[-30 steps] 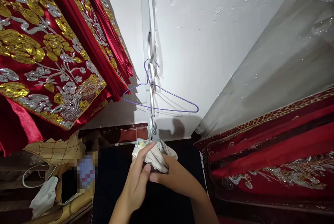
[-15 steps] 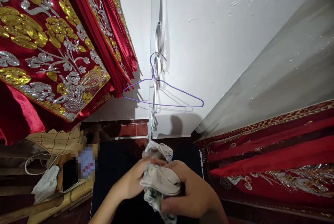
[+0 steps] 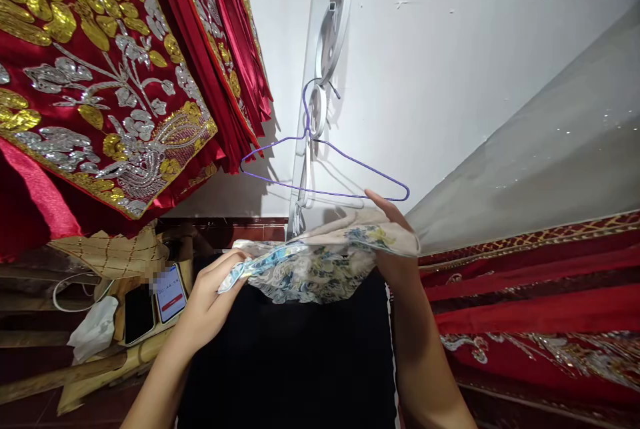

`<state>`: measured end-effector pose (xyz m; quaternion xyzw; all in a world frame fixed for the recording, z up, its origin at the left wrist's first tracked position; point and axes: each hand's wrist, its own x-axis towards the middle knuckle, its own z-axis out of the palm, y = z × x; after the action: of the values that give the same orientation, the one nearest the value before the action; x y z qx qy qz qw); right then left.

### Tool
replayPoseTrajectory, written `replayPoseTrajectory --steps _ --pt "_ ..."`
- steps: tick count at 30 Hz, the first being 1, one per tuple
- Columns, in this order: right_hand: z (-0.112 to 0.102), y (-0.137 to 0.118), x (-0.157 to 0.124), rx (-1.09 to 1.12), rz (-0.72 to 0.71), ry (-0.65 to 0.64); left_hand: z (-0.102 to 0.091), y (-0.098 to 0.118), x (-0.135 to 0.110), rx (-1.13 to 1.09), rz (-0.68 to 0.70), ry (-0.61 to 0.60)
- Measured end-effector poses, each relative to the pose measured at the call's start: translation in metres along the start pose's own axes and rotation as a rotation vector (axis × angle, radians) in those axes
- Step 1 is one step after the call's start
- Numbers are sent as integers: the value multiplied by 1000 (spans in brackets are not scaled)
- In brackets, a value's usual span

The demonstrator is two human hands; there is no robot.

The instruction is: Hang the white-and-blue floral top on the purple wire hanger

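The person's left hand [image 3: 217, 292] is grasping one end of a light, flower-patterned cloth [image 3: 320, 275], and its fingers are closing around the blue edge. The right hand [image 3: 393, 212] is staying at the other end, with one finger pointing upward near the purple hanger [image 3: 307, 132]. The cloth is covering part of this hand, so one cannot tell if its other fingers are gripping. Between both hands, the cloth is spreading sideways, a little blurred, above a black surface [image 3: 300, 362] and below the hanger. The hanger is hanging on a white metal rack [image 3: 345, 9] in front of the wall. On the left, red embroidered fabric [image 3: 100, 82] is hanging, and beneath it a dark phone [image 3: 139, 314] is lying beside a lit phone [image 3: 171, 294].
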<state>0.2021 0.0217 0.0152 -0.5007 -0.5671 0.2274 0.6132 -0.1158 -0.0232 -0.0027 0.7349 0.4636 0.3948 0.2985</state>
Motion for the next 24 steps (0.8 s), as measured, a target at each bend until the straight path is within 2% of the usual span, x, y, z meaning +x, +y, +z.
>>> replayPoseTrajectory --steps 3,5,7,9,11,14,15,17,19,21,23,24 --pt "30 19 27 19 88 -174 -1 15 8 -4 90 209" --pt "45 40 36 -57 124 -237 -1 20 12 36 69 235" --pt "52 60 37 -161 152 -264 -2 20 13 93 36 186" --pt "50 71 32 -221 155 -214 -7 16 12 160 6 92" --pt "42 70 24 -228 121 -139 -13 9 9 249 -38 -89" --pt "26 53 15 -226 55 -125 -24 -6 3 419 -184 -413" --pt "22 46 14 -235 38 -135 -27 -12 1 464 -241 -485" --pt "16 34 13 -261 18 -138 -35 -26 0 523 -295 -536" --pt "14 26 13 -280 9 -119 -45 -38 5 581 -245 -447" --pt "12 23 14 -285 10 -91 -58 -43 16 648 -161 -254" --pt "11 22 16 -279 12 -61 -70 -39 32 673 -112 -93" --pt "11 22 17 -270 11 -54 -74 -34 41 653 -93 -69"
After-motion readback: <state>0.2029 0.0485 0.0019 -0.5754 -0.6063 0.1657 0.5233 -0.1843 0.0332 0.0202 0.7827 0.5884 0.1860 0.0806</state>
